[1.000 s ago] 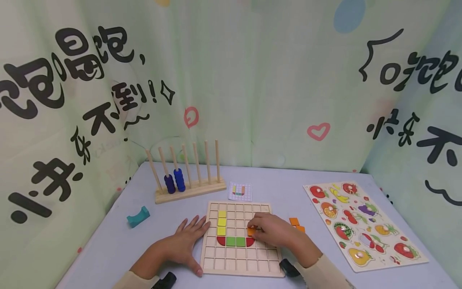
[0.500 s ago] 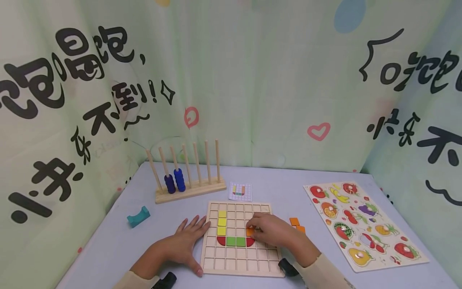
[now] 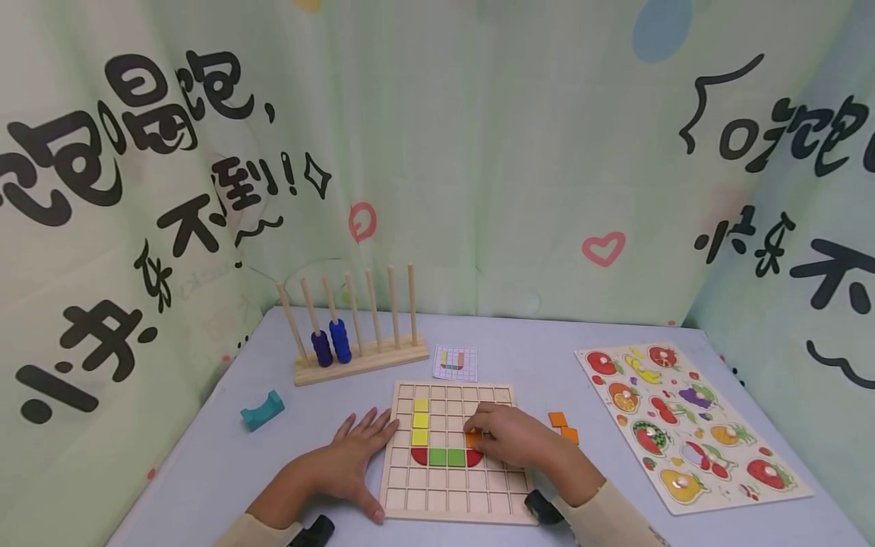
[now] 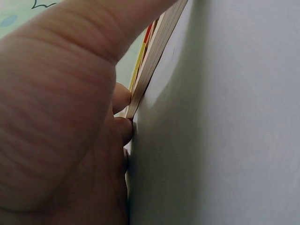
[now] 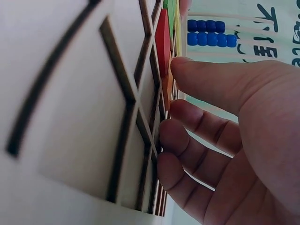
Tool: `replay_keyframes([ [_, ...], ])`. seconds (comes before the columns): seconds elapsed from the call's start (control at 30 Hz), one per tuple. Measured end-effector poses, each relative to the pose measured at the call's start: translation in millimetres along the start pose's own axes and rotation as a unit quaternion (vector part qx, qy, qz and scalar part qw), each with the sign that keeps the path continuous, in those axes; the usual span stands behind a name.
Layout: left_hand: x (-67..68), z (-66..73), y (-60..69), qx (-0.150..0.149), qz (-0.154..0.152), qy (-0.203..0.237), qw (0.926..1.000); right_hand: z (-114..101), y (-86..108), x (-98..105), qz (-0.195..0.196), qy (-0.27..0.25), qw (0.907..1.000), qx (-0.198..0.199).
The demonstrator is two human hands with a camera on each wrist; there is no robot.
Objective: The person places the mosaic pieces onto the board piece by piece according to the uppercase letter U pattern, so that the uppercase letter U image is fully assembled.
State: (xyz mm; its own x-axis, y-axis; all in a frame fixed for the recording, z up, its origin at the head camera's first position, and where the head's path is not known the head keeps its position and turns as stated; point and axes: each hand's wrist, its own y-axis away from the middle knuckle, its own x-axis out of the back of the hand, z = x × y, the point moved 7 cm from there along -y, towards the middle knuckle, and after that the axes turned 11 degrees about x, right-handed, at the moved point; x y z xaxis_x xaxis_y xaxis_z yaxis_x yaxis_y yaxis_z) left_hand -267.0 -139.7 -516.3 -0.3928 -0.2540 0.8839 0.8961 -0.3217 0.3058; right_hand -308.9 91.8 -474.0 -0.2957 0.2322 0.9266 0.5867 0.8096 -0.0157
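Note:
A wooden grid board [image 3: 444, 500] lies on the table. Along its left edge rests my left hand [image 3: 345, 467], fingers spread and straight, thumb and fingertips against the board's side. My right hand [image 3: 516, 434] is over the right half of the board, its thumb and curled fingers at an orange square tile [image 3: 472, 440], partly hidden beneath them. In the right wrist view, thumb and forefinger are on either side of the orange tile [image 5: 169, 86]. Yellow tiles [image 3: 420, 419] form a column on the board. Below them run green tiles [image 3: 447, 457] between two red rounded tiles [image 3: 419, 456].
Loose orange tiles [image 3: 567, 434] lie right of the board. Behind it is a small pattern card [image 3: 454, 364]. A peg stand [image 3: 362, 361] with blue beads stands back left, near a teal curved block [image 3: 263, 411]. A fruit puzzle board [image 3: 683, 425] lies at right.
The right hand and the orange tile under its fingers have shifted slightly left on the board. The left hand stays where it was.

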Motion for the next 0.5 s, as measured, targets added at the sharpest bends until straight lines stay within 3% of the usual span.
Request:
replay_keyframes([
  [0.33, 1.5, 0.9, 0.9, -0.003, 0.0, 0.003, 1.0, 7, 16.4, 9, 0.024, 0.002, 0.9997, 0.001],
  [0.5, 2.7, 1.5, 1.5, -0.004, -0.002, 0.006, 1.0, 18, 32.3, 15, 0.024, -0.006, 0.9993, -0.027],
])
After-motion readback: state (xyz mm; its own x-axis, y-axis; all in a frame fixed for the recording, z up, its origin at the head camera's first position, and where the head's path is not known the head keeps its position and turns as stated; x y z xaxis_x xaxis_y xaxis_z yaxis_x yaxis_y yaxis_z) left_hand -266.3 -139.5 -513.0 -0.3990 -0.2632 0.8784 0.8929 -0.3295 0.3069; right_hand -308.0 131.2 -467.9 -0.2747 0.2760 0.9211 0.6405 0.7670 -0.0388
